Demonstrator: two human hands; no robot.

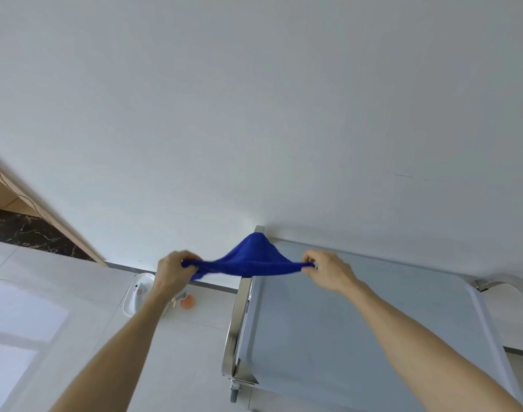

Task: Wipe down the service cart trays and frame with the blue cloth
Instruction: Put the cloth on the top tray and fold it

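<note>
The blue cloth (251, 261) hangs stretched between both hands above the far left corner of the service cart. My left hand (174, 269) grips its left end, out past the cart's left side. My right hand (325, 270) pinches its right end over the top tray (358, 328), a pale grey flat surface. The cloth's middle bulges up toward the wall. The cart's shiny metal frame rail (235, 322) runs down the tray's left edge, and a curved metal handle (510, 288) shows at the right.
A white wall (254, 114) stands right behind the cart. On the tiled floor to the left lie a white tub (135, 292) and a small orange object (188, 301). A wooden door frame (31, 200) and dark marble threshold are at far left. One caster (235, 392) shows below the frame.
</note>
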